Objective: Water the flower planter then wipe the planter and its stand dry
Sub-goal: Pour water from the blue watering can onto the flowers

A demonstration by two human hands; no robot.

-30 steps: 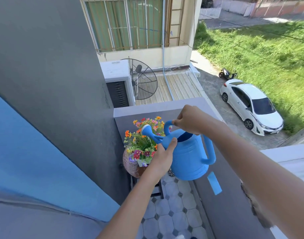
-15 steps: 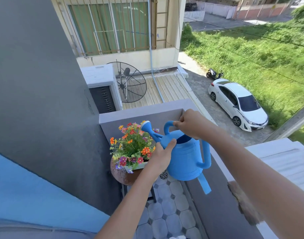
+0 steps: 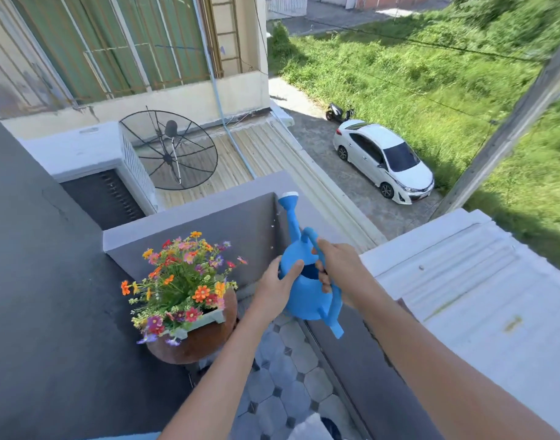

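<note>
Gripping the watering can [image 3: 304, 293] handle, right hand [image 3: 337, 265] should keep it level while left hand [image 3: 277, 289] lies flat against its side, spout [image 3: 290, 214] clear of the flower planter [image 3: 189, 300].

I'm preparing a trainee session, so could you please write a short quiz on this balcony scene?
1. True or false: the blue plastic watering can has its spout over the multicoloured flowers.
2. Which hand's grip is on the can's top handle?
3. The pale rectangular planter sits on: A) grey patterned floor tiles B) round rust-brown stand C) grey balcony wall

Key:
1. False; the spout points up beside the flowers.
2. The right hand; the left hand rests on the can's body.
3. B
</note>
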